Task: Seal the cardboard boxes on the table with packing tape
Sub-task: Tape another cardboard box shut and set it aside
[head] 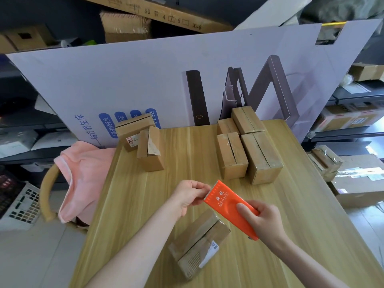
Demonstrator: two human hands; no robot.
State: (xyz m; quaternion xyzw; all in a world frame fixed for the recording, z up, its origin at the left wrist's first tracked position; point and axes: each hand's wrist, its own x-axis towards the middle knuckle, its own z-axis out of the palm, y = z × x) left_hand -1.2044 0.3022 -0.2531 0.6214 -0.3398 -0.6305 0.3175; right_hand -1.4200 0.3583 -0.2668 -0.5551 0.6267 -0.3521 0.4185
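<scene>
Right grip (pixel 264 221) is curled round the rear of an orange tape dispenser (pixel 225 202), thumb on top. Left grip (pixel 188 197) pinches its toothed front edge. Just below both, a cardboard box (pixel 197 244) with a white label lies on the counter (pixel 128 204). Four more boxes (pixel 247 146) stand together at the far right and two boxes (pixel 143 140) at the far left, near a pink cloth (pixel 83 173).

Bright, even light — soft shadows, wide-angle bending at edges.
</scene>
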